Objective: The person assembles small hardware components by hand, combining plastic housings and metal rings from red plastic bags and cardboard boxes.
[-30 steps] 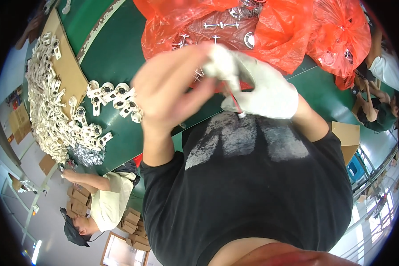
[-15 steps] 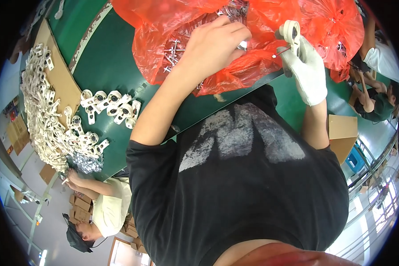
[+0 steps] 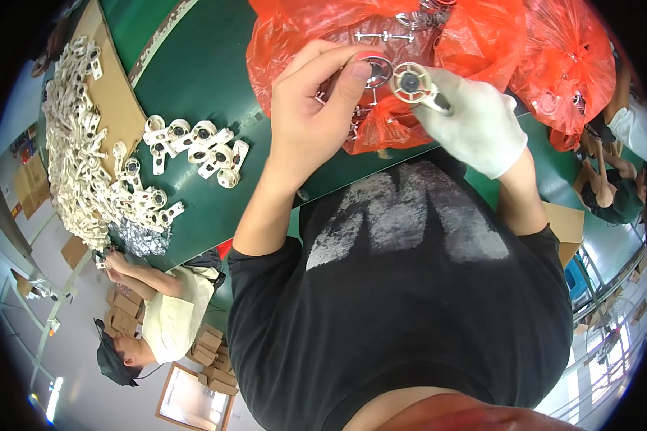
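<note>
My bare left hand [image 3: 310, 108] pinches a shiny chrome ring [image 3: 388, 70] between thumb and fingers, over the near side of an open red plastic bag [image 3: 482, 39]. Just to its right, my right hand [image 3: 474, 123] in a white glove grips a cream plastic part [image 3: 413, 100] with a round spoked head and a short handle. The head faces the ring with a small gap between them. Inside the bag lie metal pieces, including a thin silver bar with crosspieces [image 3: 385, 36].
A small group of cream parts [image 3: 194, 147] lies on the green table [image 3: 201, 79] at left. Beyond is a large heap of them [image 3: 79, 172] beside cardboard [image 3: 118, 72]. A second red bag [image 3: 564, 65] is at right. A co-worker [image 3: 169, 316] handles parts at lower left.
My left hand has come out of the bag toward me and now holds the chrome ring. My right hand has moved left and turned the cream part's round head toward it.
</note>
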Available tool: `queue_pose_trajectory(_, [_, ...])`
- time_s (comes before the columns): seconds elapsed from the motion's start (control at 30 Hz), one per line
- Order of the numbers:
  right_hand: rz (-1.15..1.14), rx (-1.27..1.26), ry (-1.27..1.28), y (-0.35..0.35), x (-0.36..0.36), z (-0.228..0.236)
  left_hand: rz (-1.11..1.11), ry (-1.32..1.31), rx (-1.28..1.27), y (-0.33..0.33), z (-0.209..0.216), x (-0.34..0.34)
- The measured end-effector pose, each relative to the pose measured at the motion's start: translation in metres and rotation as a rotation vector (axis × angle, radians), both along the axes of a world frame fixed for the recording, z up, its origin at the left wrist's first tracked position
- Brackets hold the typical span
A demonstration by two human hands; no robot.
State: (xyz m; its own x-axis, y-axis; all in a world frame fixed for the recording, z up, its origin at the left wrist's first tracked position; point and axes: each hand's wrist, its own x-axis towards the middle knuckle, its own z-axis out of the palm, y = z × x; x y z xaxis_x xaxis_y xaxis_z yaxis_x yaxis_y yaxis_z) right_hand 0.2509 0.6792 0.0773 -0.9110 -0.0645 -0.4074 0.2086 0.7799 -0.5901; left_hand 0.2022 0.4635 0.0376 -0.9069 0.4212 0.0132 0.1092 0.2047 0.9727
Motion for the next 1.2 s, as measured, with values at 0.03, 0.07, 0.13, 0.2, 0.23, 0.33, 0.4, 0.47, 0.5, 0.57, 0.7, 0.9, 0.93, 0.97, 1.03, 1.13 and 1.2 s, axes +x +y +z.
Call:
queue_pose_trajectory(0.03, [0.047, 0.055, 0.003, -0.007, -0.002, 0.0, 0.055, 0.012, 0.072, 0.001, -0.005, 0.004])
queue_pose_trajectory(0.07, [0.067, 0.063, 0.044, -0.013, -0.002, -0.002, 0.109, 0.024, 0.145, 0.003, -0.009, 0.007])
queue_pose_trajectory(0.13, [0.108, 0.055, 0.066, -0.021, -0.006, -0.004, 0.137, 0.024, 0.151, 0.005, -0.014, 0.011])
queue_pose_trajectory(0.2, [0.147, 0.026, 0.126, -0.026, -0.008, -0.006, 0.173, 0.0, 0.163, 0.005, -0.018, 0.016])
queue_pose_trajectory(0.23, [0.152, 0.026, 0.124, -0.027, -0.008, -0.005, 0.186, -0.036, 0.209, 0.005, -0.018, 0.017])
queue_pose_trajectory(0.33, [0.176, 0.012, 0.165, -0.03, -0.009, -0.004, 0.127, 0.088, 0.095, -0.004, -0.016, 0.018])
queue_pose_trajectory(0.4, [0.169, -0.026, 0.173, -0.03, -0.009, -0.004, 0.088, 0.246, 0.036, -0.008, -0.013, 0.014])
queue_pose_trajectory(0.47, [0.174, -0.033, 0.165, -0.027, -0.01, -0.005, 0.047, 0.404, -0.021, -0.011, -0.013, 0.011])
queue_pose_trajectory(0.5, [0.179, -0.045, 0.159, -0.027, -0.01, -0.006, 0.03, 0.466, -0.099, -0.015, -0.014, 0.011])
queue_pose_trajectory(0.57, [0.197, -0.015, 0.148, -0.026, -0.01, -0.006, 0.011, 0.525, -0.177, -0.021, -0.012, 0.007])
queue_pose_trajectory(0.7, [0.272, 0.072, 0.126, -0.024, -0.01, -0.006, -0.117, 0.637, -0.339, -0.025, -0.003, 0.002])
queue_pose_trajectory(0.9, [0.211, -0.01, 0.14, -0.029, -0.007, -0.001, -0.148, 0.653, -0.3, -0.028, -0.005, 0.002])
queue_pose_trajectory(0.93, [0.208, -0.01, 0.139, -0.028, -0.005, -0.003, -0.121, 0.662, -0.294, -0.027, -0.007, 0.003])
queue_pose_trajectory(0.97, [0.19, -0.117, 0.157, -0.027, -0.003, -0.007, -0.124, 0.661, -0.293, -0.027, -0.006, 0.003])
queue_pose_trajectory(1.03, [0.169, -0.225, 0.175, -0.023, -0.004, -0.013, -0.133, 0.693, -0.249, -0.026, -0.005, 0.004])
queue_pose_trajectory(1.13, [0.146, -0.664, -0.343, -0.015, -0.018, 0.001, -0.188, 0.784, -0.191, -0.03, -0.004, 0.0])
queue_pose_trajectory(1.2, [0.15, -0.647, -0.377, -0.02, -0.019, -0.003, -0.217, 0.81, -0.189, -0.028, -0.002, 0.002])
